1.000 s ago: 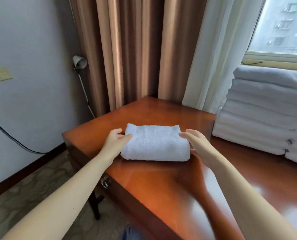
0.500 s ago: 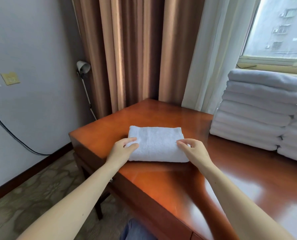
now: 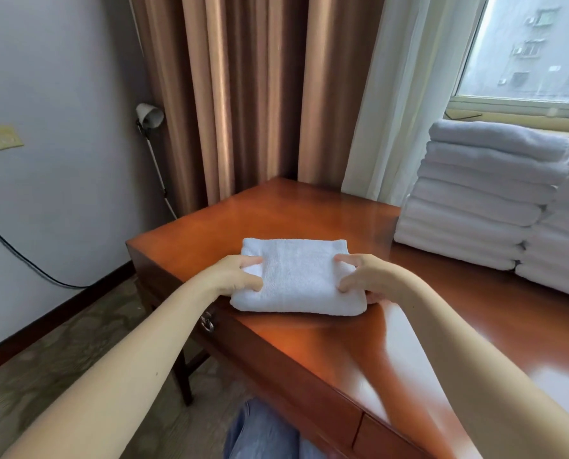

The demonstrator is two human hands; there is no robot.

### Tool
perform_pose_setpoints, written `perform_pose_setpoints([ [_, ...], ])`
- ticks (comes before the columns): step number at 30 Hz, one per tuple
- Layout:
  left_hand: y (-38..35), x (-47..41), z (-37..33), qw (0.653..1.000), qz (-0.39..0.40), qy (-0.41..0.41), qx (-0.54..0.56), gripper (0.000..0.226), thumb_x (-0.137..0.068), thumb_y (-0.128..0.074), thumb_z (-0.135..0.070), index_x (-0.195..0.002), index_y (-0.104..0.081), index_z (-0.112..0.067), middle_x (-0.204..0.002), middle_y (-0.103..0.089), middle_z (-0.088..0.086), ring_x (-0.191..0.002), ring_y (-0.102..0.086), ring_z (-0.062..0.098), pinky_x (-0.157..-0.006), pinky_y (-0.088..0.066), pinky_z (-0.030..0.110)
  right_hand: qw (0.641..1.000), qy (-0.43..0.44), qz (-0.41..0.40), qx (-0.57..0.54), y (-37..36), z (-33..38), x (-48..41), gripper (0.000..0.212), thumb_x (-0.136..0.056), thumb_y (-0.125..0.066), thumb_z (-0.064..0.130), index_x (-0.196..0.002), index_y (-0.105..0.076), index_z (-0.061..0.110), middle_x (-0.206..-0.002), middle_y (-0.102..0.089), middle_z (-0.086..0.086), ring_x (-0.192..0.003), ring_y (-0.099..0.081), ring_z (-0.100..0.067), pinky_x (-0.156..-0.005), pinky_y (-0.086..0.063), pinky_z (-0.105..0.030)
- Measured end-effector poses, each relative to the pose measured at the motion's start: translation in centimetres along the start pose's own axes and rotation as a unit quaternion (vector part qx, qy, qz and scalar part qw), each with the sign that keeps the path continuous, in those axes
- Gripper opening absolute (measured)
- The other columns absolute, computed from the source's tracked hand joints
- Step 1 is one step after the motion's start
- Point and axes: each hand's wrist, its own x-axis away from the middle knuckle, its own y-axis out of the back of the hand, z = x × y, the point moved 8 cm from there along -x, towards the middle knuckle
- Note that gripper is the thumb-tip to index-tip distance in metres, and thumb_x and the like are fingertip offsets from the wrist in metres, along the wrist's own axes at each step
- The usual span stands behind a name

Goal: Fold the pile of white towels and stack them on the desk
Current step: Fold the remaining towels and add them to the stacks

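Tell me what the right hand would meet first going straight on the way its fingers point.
The folded towel: the right hand grips its right end, fingers pointing left across it. Beyond the towel, probably the left hand at the other end.

Glossy reddish-brown wooden desk (image 3: 309, 210), polished top reflecting the window light, with a metal ring pull (image 3: 207, 324) on its front face. A small white folded terry towel (image 3: 299, 276) lies near the desk's left corner. A tall stack of folded white towels (image 3: 475, 207) stands at the far right, well apart from it, with a second white towel stack (image 3: 565, 253) just beside.
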Motion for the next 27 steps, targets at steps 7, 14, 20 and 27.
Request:
perform_pose_setpoints([
  [7, -0.6, 1.2, -0.5, 0.998, 0.054, 0.009, -0.021, 0.084, -0.077, -0.068, -0.013, -0.150, -0.036, -0.041, -0.161, -0.021, 0.005, -0.131, -0.043, 0.024, -0.090, -0.043, 0.027, 0.999, -0.046, 0.025, 0.000, -1.5, -0.4, 2.0, 0.081, -0.083, -0.065, 0.004, -0.148, -0.039, 0.044, -0.100, -0.043, -0.006, -0.081, -0.040, -0.022, -0.071, -0.042, -0.030],
  [14, -1.1, 3.1, -0.7, 0.993, 0.006, -0.097, 0.071, 0.082, -0.074, -0.065, -0.004, -0.143, -0.042, -0.041, -0.155, -0.030, 0.001, -0.136, -0.035, 0.021, -0.096, -0.045, 0.031, 0.993, 0.098, -0.038, -0.055, -2.0, -0.5, 5.4, 0.078, -0.078, -0.064, 0.006, -0.145, -0.045, 0.042, -0.143, -0.042, 0.010, -0.119, -0.046, -0.009, -0.082, -0.045, -0.018],
  [20, -2.6, 4.0, -2.9, 0.979, 0.051, -0.148, 0.134, 0.077, -0.077, -0.062, -0.006, -0.142, -0.045, -0.043, -0.159, -0.025, -0.002, -0.147, -0.022, 0.020, -0.112, -0.033, 0.036, 0.975, 0.113, -0.101, -0.160, -1.1, -2.1, 9.2, 0.068, -0.080, -0.055, -0.003, -0.135, -0.059, 0.037, -0.128, -0.055, 0.012, -0.108, -0.051, -0.008, -0.079, -0.040, -0.016],
  [27, -5.5, 5.4, -10.3, 0.949, 0.144, -0.221, 0.173, 0.078, -0.061, -0.066, -0.023, -0.135, -0.050, -0.044, -0.136, -0.037, -0.014, -0.113, -0.047, 0.004, -0.073, -0.046, 0.014, 0.936, 0.096, -0.186, -0.283, 3.9, -5.5, 15.2, 0.065, -0.079, -0.051, -0.007, -0.124, -0.068, 0.037, -0.124, -0.066, 0.010, -0.101, -0.060, -0.016, -0.084, -0.044, -0.025],
])
